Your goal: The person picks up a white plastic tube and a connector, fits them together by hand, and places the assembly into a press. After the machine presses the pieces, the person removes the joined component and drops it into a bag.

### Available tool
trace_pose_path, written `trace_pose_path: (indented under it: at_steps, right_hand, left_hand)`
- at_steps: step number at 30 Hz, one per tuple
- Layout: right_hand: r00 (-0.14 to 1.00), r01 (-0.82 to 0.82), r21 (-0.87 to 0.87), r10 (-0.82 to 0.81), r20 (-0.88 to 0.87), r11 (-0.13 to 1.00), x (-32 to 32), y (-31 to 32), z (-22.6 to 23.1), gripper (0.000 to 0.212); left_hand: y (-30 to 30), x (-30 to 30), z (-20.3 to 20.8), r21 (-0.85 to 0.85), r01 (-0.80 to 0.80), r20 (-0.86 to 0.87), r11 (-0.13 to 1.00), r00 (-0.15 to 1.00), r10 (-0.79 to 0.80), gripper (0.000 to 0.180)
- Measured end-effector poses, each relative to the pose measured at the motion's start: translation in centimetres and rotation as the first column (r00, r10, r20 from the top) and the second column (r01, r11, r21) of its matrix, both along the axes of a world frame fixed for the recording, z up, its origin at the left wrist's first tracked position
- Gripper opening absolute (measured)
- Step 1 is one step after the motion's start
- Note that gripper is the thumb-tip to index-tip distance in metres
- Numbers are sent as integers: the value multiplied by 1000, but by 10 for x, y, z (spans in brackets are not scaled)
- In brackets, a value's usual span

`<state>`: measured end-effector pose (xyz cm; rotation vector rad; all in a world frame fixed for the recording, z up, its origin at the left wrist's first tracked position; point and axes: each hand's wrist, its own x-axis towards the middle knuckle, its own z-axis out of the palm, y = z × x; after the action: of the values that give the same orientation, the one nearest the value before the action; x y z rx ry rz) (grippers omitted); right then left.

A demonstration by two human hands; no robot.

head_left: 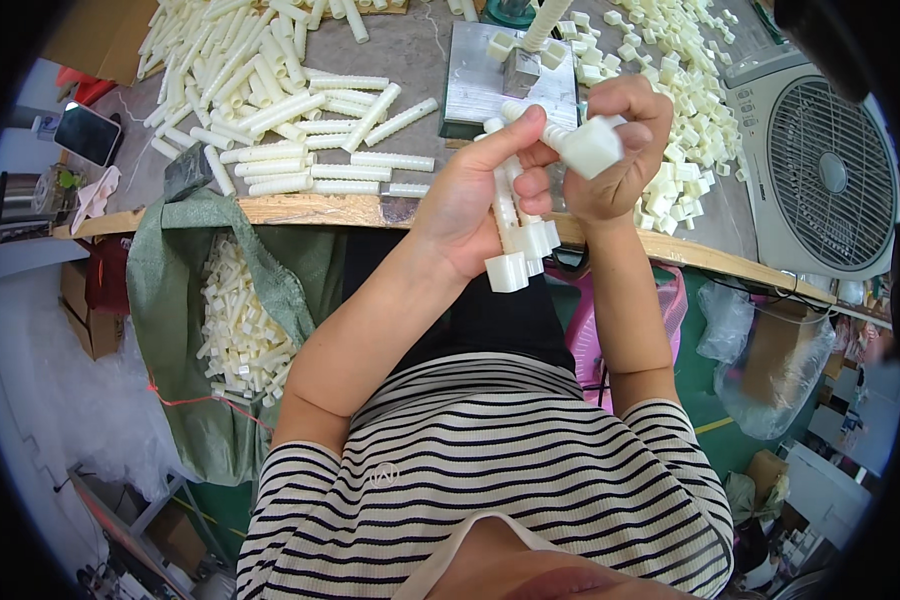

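My left hand (460,205) is closed round several white plastic threaded rods (507,200), held side by side above the table's front edge. Square white caps sit on their lower ends. My right hand (625,180) grips one more threaded rod with a square cap (592,147), the cap tilted up and to the right. This rod's other end reaches toward my left thumb; whether they touch I cannot tell. Just beyond my hands stands a metal plate fixture (467,85) with a small metal block (521,72), square white pieces and an upright ribbed white rod (546,22).
Loose threaded rods (260,80) are heaped on the table at left, square caps (680,185) at right. A grey box fan (825,160) stands far right. A green sack (185,330) of white pieces hangs from the front edge. A phone (88,133) lies far left; a pink basket (670,310) is below.
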<state>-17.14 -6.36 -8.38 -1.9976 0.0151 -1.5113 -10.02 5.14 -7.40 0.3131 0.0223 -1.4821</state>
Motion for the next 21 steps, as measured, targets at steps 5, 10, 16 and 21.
trace_pose_path:
  at_steps: [5, 10, 16, 21]
  right_hand:
    - [985, -117, -206, 86, -152, 972, -11, -4, 1, 19]
    - [990, -137, -16, 136, -37, 990, -9, 14, -7, 24]
    - [964, 166, -223, -206, -169, 961, -15, 19, 16, 26]
    - [966, 46, 226, 14, -257, 973, -11, 35, 11, 21]
  left_hand:
    - [14, 7, 20, -16, -204, 376, 979, 906, 195, 30]
    - [17, 7, 25, -75, -442, 543, 894, 734, 408, 24]
    - [20, 10, 30, -248, -502, 650, 829, 548, 526, 22]
    - [20, 13, 20, -461, -493, 710, 738, 294, 640, 22]
